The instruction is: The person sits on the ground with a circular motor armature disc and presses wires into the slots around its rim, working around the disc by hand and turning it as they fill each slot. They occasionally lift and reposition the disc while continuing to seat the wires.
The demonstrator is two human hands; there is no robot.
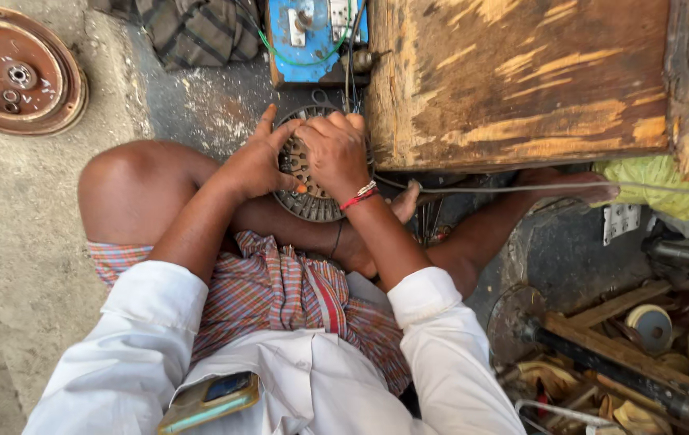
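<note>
Both hands' grip closed on slotted motor core (308, 173); rough concrete floor (14, 242), wooden bench (522, 72).

The shirt (312, 379) was plain white, its sleeves rolled at the forearm. The wrap cloth (280, 294) across the lap showed a plaid of red, blue and white. A thread bracelet (359, 196) of red and white circled the right wrist. The slotted metal core (310, 201) was dull grey, with coppery tones between its teeth. The wooden board (522, 76) was dark brown, streaked with pale orange worn patches. The small device (312, 32) was bright blue, crossed by a green wire (304, 60). The round dish (18, 68) was rusty reddish-brown. A crumpled bag (667, 181) was yellow-green. The folded cloth (199, 28) bore grey and brown stripes. The phone case (209, 400) was tan.
</note>
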